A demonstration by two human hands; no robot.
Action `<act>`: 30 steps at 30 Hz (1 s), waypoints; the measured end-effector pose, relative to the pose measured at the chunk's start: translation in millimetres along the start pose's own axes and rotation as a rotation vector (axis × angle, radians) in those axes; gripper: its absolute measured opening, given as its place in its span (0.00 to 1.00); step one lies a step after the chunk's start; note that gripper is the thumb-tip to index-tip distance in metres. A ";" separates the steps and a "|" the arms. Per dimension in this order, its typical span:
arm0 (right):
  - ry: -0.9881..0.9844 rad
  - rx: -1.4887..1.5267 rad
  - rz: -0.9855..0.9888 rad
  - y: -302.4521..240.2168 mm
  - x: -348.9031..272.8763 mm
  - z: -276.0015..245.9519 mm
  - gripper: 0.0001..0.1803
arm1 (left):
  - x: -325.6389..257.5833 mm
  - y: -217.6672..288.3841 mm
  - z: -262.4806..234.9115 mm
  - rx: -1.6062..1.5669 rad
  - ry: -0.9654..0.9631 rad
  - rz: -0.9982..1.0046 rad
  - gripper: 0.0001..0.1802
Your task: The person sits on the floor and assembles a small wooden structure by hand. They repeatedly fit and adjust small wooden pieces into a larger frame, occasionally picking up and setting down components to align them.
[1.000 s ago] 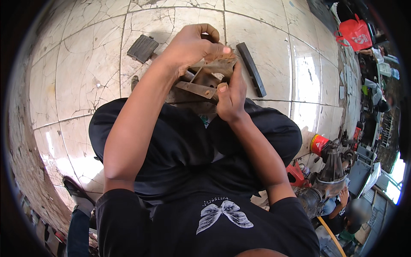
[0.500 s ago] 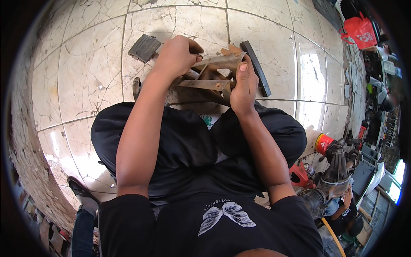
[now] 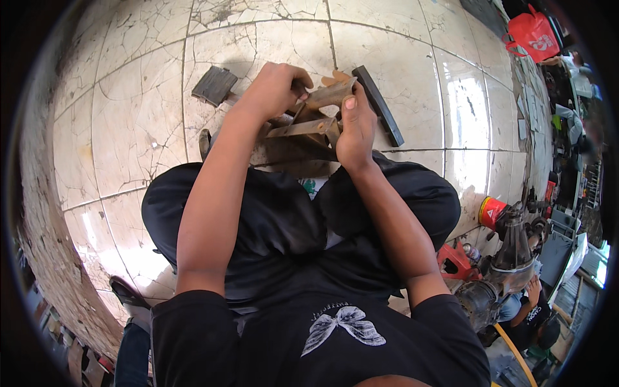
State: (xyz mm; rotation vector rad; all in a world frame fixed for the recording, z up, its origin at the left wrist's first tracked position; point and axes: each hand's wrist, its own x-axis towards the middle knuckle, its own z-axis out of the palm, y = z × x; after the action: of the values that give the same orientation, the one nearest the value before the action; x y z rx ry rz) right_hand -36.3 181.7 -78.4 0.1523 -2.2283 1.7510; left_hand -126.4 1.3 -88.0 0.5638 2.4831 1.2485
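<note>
A rusty metal bracket (image 3: 300, 128), looking like part of a pedal assembly, stands in front of my crossed legs. My right hand (image 3: 356, 132) grips its right end, thumb on the near side and fingertips showing past the far edge. At the bracket's upper left, my left hand (image 3: 274, 90) is closed with fingers curled; what they pinch is hidden. A dark ribbed pedal pad (image 3: 215, 86) sticks out beyond my left wrist, on a metal arm partly covered by that hand. Just right of my right hand lies a long dark bar (image 3: 379, 106).
Cracked pale floor tiles (image 3: 393, 48) spread around me. To the right are a red-and-yellow can (image 3: 492, 211), a red stand (image 3: 456, 261) and a large greasy metal housing (image 3: 514, 248). A red bag (image 3: 532, 35) sits far right. Another person's foot (image 3: 129, 292) is at lower left.
The bracket has tilted slightly between my hands, and its upper plate looks shorter. Both hands keep their places on it. The whole view has shifted a little.
</note>
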 end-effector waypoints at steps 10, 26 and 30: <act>0.015 -0.098 0.070 -4.3 -4.2 -4.9 0.29 | 11.1 -9.9 4.9 -0.239 -0.042 -0.211 0.08; 0.188 0.300 0.193 -5.5 5.1 -20.9 0.33 | -2.5 21.8 -15.9 -1.132 0.091 0.181 0.10; 0.224 0.084 -0.056 -31.7 9.7 -34.1 0.22 | -32.3 66.2 -13.3 -1.315 0.135 0.225 0.07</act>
State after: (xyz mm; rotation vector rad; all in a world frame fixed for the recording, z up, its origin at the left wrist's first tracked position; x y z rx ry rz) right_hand -31.3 207.6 -38.8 0.0340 -1.9752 1.7400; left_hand -90.1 12.9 -23.6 0.3587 1.1614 2.5911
